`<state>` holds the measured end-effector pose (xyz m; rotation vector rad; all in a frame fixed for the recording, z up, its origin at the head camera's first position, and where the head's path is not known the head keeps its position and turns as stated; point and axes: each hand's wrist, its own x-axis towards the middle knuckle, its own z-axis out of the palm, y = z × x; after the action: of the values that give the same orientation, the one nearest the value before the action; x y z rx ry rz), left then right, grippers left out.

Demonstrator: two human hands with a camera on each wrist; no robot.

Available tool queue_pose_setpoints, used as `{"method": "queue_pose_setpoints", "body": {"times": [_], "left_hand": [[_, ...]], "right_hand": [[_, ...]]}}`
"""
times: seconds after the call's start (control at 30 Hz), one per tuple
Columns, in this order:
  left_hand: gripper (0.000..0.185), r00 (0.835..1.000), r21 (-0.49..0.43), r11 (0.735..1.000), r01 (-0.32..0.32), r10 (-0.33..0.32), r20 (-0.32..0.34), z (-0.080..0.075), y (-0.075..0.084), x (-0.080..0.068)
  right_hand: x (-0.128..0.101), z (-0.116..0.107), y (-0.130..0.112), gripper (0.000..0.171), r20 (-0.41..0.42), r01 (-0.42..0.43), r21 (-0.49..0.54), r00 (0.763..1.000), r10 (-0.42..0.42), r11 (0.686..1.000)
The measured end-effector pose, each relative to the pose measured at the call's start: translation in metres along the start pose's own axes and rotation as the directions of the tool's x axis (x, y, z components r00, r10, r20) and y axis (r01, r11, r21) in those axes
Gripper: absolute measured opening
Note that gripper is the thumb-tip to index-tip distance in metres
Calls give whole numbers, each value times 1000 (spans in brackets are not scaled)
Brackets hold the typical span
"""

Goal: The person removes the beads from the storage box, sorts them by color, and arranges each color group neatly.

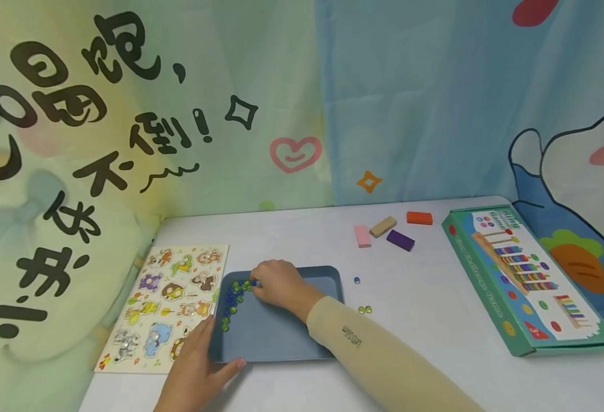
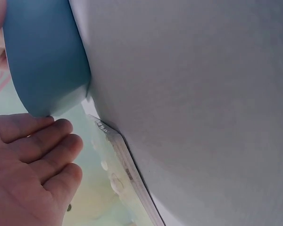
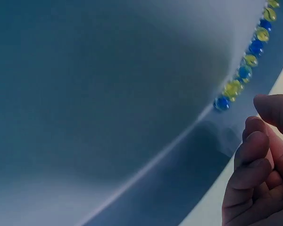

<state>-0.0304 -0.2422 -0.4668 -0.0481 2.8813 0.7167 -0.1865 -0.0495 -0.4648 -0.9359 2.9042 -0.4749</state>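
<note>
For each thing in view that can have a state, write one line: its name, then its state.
Tray: flat on the table, beads inside.
Beads: lined along the tray's left edge.
Box: closed, lying flat.
Puzzle: flat, pieces in place.
Left hand: open, touching the tray's corner.
Right hand: fingers curled, at the beads.

Two bare hands show, with no gloves, rings or watch visible on either. The right hand comes out of a long, close-fitting sleeve in a pale beige-tan cloth that covers the forearm down to the wrist and ends in a plain, unribbed edge. Small dark lettering runs along the sleeve near that cuff, reading roughly "Let's Slim". The left hand has no sleeve in view; its wrist is bare as far as the lower edge of the head view. The fingers have short, unpainted nails as far as can be seen.
</note>
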Motion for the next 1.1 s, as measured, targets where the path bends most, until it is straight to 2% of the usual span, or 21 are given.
{"method": "queue_pose_setpoints", "body": {"times": [0.43, 0.63, 0.97, 1.1], "left_hand": [[113, 999, 10, 1000, -25, 26, -27, 2, -1, 1], [111, 997, 7, 999, -45, 45, -59, 2, -2, -1], [113, 997, 10, 999, -46, 46, -56, 3, -3, 0], [111, 994, 14, 997, -70, 71, -79, 5, -4, -1]], "right_hand": [[9, 19, -3, 8, -6, 26, 6, 1000, -25, 1000], [12, 22, -4, 7, -5, 42, -4, 999, -42, 999], [8, 22, -3, 6, -1, 24, -4, 1000, -24, 1000], [7, 23, -1, 15, 8, 11, 7, 1000, -11, 1000]]}}
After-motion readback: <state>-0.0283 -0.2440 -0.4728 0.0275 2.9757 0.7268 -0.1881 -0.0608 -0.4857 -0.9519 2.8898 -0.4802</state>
